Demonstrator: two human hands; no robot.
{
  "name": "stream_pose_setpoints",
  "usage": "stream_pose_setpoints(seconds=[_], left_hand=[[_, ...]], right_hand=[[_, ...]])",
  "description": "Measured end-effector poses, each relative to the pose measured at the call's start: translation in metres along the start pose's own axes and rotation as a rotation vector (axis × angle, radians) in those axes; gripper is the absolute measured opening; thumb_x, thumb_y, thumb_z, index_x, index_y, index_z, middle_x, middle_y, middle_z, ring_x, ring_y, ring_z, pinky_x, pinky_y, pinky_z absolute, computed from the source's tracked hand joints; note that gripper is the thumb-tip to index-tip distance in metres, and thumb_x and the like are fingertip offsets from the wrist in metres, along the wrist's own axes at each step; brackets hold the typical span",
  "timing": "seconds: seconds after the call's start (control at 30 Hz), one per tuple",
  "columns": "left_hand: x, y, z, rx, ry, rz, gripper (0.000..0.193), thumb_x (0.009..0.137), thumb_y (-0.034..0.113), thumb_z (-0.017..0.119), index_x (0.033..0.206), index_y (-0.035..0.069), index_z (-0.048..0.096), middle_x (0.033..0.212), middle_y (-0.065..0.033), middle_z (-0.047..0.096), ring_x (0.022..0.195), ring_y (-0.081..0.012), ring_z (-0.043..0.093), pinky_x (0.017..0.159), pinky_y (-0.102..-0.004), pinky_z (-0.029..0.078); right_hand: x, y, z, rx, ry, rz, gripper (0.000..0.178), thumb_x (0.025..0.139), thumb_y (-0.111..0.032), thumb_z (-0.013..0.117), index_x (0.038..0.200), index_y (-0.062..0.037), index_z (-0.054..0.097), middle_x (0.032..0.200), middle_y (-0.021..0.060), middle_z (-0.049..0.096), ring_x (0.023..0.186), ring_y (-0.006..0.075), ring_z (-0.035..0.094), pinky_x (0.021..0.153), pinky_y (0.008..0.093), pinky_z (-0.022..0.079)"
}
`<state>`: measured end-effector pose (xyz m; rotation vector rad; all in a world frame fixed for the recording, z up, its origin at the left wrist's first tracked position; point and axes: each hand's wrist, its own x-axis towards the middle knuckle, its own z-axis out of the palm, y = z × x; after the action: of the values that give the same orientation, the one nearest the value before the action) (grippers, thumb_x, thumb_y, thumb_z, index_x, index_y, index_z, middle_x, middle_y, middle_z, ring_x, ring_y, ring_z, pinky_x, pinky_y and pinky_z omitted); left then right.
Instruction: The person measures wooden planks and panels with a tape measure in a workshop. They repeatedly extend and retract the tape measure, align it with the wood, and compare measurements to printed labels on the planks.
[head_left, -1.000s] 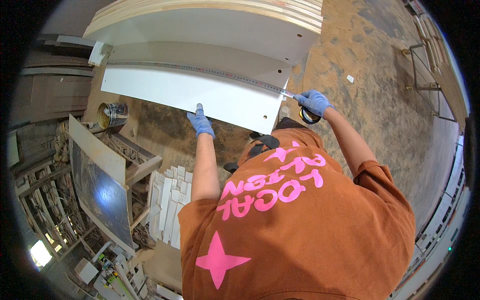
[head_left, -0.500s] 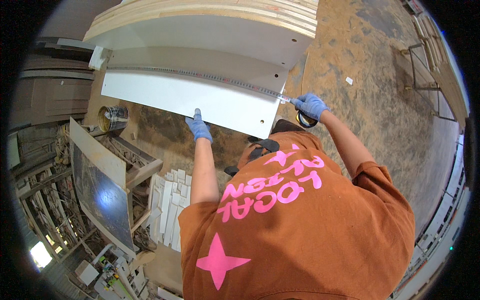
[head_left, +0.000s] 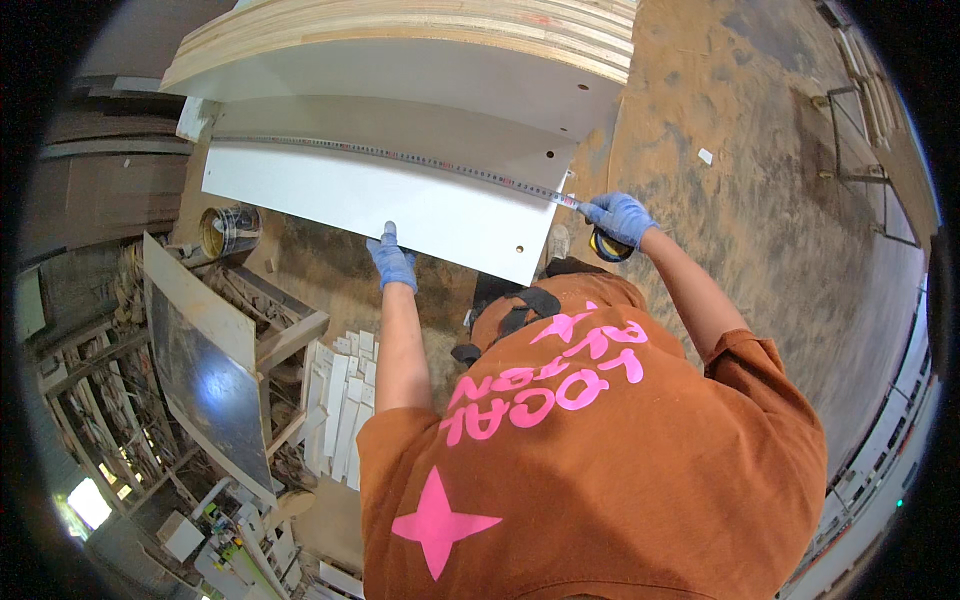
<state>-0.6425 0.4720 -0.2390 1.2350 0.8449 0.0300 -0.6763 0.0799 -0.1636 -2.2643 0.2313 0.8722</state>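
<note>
A long white panel (head_left: 350,190) with small holes near its right end lies in front of me. A metal tape measure blade (head_left: 420,160) stretches along its far side, nearly from one end to the other. My right hand (head_left: 620,216), in a blue glove, is closed round the tape measure beside the panel's right end. The yellow and black case (head_left: 606,246) shows under its fingers. My left hand (head_left: 393,260), also gloved in blue, grips the panel's near edge, thumb on top. Its other fingers are hidden beneath the panel.
A stack of boards (head_left: 400,35) rises behind the panel. To the left are a bucket (head_left: 228,232), a dark sheet (head_left: 205,370) leaning on a wooden frame, and white offcuts (head_left: 345,395). A metal rack (head_left: 862,165) stands far right on the dusty floor (head_left: 740,230).
My left hand shifts slightly left along the panel's near edge, still gripping it. The tape stays stretched out, with my right hand on it at the right end.
</note>
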Motion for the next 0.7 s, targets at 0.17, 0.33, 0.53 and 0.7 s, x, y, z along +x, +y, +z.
stream_pose_setpoints(seconds=[0.17, 0.33, 0.53, 0.7], left_hand=[[0.012, 0.011, -0.006, 0.036, -0.067, -0.135, 0.046, 0.08, 0.022, 0.067, 0.122, 0.018, 0.047, 0.111, -0.0043, 0.058, 0.096, -0.0217, 0.058, 0.071, -0.0375, 0.051], [0.046, 0.022, -0.031, 0.045, -0.339, -0.378, 0.032, 0.077, 0.026, 0.071, 0.105, 0.023, 0.055, 0.095, 0.0002, 0.061, 0.084, -0.0175, 0.058, 0.06, -0.0327, 0.047], [0.094, 0.031, -0.048, -0.131, -0.46, -0.471, 0.036, 0.081, 0.026, 0.068, 0.112, 0.019, 0.052, 0.098, -0.0031, 0.058, 0.083, -0.0196, 0.057, 0.072, -0.0444, 0.052], [0.111, 0.03, -0.055, 0.057, -0.367, -0.54, 0.032, 0.082, 0.031, 0.067, 0.107, 0.017, 0.053, 0.09, -0.0033, 0.059, 0.077, -0.0195, 0.059, 0.066, -0.0388, 0.054]], right_hand=[[-0.007, -0.006, 0.006, -0.025, 0.082, -0.073, 0.044, 0.085, -0.048, 0.053, 0.089, -0.0064, 0.067, 0.078, 0.0171, 0.064, 0.073, 0.0317, 0.062, 0.071, 0.039, 0.048], [-0.046, -0.06, 0.043, 0.118, -0.007, -0.032, 0.042, 0.083, -0.045, 0.059, 0.089, -0.0046, 0.067, 0.076, 0.0164, 0.064, 0.069, 0.026, 0.062, 0.069, 0.037, 0.048], [-0.081, -0.108, 0.152, 0.518, -0.151, -0.126, 0.039, 0.086, -0.039, 0.06, 0.083, -0.0008, 0.067, 0.071, 0.0057, 0.064, 0.068, 0.0135, 0.057, 0.065, 0.0303, 0.047], [-0.153, -0.081, 0.23, 0.685, -0.1, 0.012, 0.04, 0.085, -0.04, 0.061, 0.086, -0.001, 0.069, 0.071, 0.0041, 0.064, 0.067, 0.0111, 0.055, 0.063, 0.0283, 0.046]])
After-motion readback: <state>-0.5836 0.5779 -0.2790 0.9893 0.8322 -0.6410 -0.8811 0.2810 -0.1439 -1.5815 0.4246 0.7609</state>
